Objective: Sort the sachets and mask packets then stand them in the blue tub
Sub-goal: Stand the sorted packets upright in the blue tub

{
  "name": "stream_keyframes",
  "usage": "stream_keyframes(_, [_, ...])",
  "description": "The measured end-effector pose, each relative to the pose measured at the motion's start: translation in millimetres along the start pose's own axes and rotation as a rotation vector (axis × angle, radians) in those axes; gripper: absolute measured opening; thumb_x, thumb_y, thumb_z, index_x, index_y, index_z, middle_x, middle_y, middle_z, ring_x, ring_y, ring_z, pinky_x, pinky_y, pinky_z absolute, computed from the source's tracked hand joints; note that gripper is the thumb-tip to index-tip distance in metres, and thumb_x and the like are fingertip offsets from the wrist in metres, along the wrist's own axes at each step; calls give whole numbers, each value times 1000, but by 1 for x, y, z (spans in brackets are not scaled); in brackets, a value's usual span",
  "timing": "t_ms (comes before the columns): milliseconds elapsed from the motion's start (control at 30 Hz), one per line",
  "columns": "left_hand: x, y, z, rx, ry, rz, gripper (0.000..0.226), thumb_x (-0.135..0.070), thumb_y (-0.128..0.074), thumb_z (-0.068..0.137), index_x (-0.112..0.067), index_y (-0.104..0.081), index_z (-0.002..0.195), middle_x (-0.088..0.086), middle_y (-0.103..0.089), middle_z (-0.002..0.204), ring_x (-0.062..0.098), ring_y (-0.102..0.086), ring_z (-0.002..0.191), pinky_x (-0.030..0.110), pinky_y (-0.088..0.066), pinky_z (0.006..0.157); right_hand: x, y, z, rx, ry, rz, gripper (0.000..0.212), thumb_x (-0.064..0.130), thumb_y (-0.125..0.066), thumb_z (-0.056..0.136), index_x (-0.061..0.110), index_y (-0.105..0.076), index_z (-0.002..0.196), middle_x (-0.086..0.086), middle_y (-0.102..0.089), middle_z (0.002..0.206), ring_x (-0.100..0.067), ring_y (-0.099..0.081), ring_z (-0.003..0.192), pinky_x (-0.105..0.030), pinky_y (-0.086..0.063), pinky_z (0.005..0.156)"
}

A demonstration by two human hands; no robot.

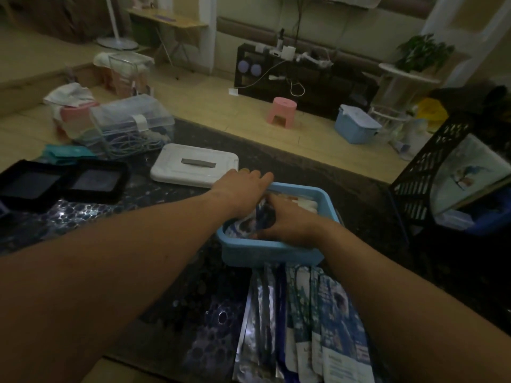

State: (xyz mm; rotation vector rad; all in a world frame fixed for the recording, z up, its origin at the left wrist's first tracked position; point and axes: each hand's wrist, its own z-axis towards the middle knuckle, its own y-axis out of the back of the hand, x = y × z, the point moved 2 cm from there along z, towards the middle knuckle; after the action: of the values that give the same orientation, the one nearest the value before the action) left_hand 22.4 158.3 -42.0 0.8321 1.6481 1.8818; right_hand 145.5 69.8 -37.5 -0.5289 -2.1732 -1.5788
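Blue plastic, the tub (265, 251) sits on the dark speckled table (177, 294) just past the middle of the view, with both bare hands reaching into it. The left hand (243, 186) lies over the tub's rim at ten o'clock, fingers stretched toward the far wall and pressing on the packets inside; whether it pinches anything cannot be told. The right hand (287, 219) comes in from four o'clock and closes around a dark blue mask packet (253, 219) that stands tilted against the near-left corner. Pale sachets (301, 203) stand toward the far side of the tub, at one o'clock from the right hand. At six o'clock from the tub a fanned stack of mask packets (304, 327) lies flat on the table, touching the tub's near wall. A white lid (193, 168) rests at eleven o'clock, with two black trays (63, 181) off at nine o'clock
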Motion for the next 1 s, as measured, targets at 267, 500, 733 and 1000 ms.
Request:
stream_keyframes(267, [0, -3, 0, -21, -4, -17, 69, -23, -68, 93, -23, -31, 152, 14, -55, 137, 35, -57, 119, 47, -48, 94, -4, -5, 20, -231, -88, -326, 10, 21, -71, 90, 18, -74, 99, -2, -71, 85, -19, -62, 71, -35, -52, 66])
stream_keyframes(500, [2, -3, 2, -1, -20, -16, 75, -21, -70, 93, -21, -27, 155, 15, -53, 140, 35, -55, 122, 46, -46, 93, -11, 26, -16, -265, 94, -332, 13, 19, -59, 103, 31, -58, 101, 6, -69, 98, -21, -66, 87, -43, -55, 80])
stream_keyframes(733, [4, -8, 6, -4, -27, -113, 68, -52, -68, 92, -26, -37, 146, 9, -57, 134, 30, -57, 118, 47, -47, 95, -13, 15, -4, 28, 34, -549, 54, 26, -69, 96, 35, -50, 146, 0, -64, 136, -26, -64, 116, -45, -54, 100])
stream_keyframes(1000, [-21, 25, -25, -128, -161, -578, 18, -32, -55, 97, -23, -70, 100, -4, -70, 94, 16, -63, 83, 44, -56, 82, -19, 13, -6, -271, 62, -467, 11, 21, -67, 94, 26, -67, 104, 1, -73, 105, -22, -69, 92, -38, -57, 80])
